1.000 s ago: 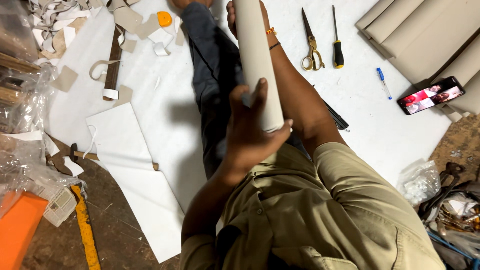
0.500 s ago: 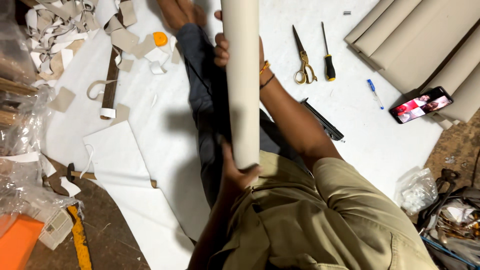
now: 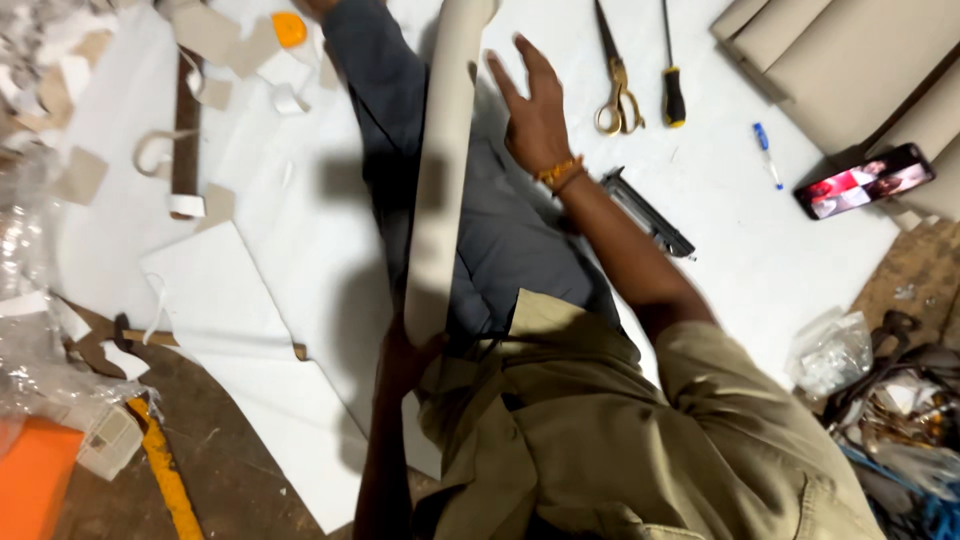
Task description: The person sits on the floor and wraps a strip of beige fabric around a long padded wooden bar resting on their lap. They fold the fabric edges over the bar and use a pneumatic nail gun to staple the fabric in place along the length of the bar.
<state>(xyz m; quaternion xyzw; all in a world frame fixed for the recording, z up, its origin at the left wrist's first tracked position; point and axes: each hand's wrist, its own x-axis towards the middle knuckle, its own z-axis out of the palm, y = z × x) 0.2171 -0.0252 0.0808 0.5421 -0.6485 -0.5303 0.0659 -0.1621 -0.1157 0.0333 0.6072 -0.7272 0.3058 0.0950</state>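
left hand (image 3: 405,355) gripping tube (image 3: 443,170), right hand (image 3: 535,110) open

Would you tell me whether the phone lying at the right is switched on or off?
On. The phone lies face up on the white sheet, and its screen glows with a colourful picture.

Single head view, steeply down, close over lap and white floor sheet (image 3: 780,250).

A long, cream-white tube (image 3: 440,180) of rolled stiff sheet, smooth and plain, stands nearly upright over the person's grey-trousered lap, leaning slightly so its top passes out of the upper edge of view. Its lower end sits in the left hand (image 3: 405,350), which grips it from below. The right hand (image 3: 535,115) is spread open just beside it, apart.
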